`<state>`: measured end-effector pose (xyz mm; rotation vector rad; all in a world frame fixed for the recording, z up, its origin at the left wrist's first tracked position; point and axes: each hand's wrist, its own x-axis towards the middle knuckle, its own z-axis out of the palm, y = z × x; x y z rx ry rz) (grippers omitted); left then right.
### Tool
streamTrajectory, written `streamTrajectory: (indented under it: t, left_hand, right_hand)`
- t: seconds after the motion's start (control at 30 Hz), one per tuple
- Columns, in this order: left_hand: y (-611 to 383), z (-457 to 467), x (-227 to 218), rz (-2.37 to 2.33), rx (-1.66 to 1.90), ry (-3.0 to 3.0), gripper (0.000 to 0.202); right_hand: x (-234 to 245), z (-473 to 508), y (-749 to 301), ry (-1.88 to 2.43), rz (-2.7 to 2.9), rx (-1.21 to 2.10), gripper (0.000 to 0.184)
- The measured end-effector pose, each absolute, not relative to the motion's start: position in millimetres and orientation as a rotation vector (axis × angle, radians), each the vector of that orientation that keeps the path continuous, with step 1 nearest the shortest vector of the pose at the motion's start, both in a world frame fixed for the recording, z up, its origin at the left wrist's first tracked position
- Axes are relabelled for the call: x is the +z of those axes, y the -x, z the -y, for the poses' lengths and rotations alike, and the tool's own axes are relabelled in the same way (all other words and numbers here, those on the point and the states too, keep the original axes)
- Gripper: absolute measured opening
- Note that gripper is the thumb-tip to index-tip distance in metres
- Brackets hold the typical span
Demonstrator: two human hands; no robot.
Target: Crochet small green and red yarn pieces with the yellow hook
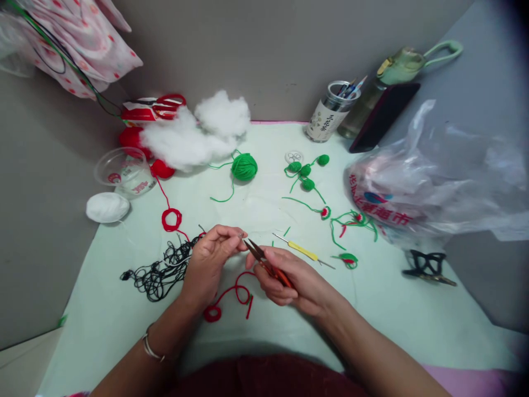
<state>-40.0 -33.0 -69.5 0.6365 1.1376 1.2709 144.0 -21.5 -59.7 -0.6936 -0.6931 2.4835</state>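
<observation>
Left hand: thumb and forefinger pressed together, pinching a small glinting item just above the pale green worktop, near its front centre. Right hand: fingers closed round the red-handled thread snips.

Key relation: the pinched item lies at 10 o'clock from the right hand. The snips' long axis runs along that line, with the blade tips just beside the left fingertips. Whether they touch cannot be told. The right hand is the nearer to the yellow-handled crochet hook, at 1 o'clock from it.

A loose red yarn strand lies at 6 o'clock from the left hand, and a tangled black cord at 9 o'clock.

Limits of view: the pinched item is too small to identify, any thread running from it is not resolvable, and the palm covers the snip handles
</observation>
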Motion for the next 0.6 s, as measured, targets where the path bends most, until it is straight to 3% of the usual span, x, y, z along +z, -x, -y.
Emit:
streamTrajectory:
  t: [0.6]
  left_hand:
    - [50.6, 31.5, -73.6, -1.176, 1.195, -1.032, 0.007]
  right_hand:
    - [-59.1, 21.7, -144.5, 0.725, 0.669, 2.536, 0.037]
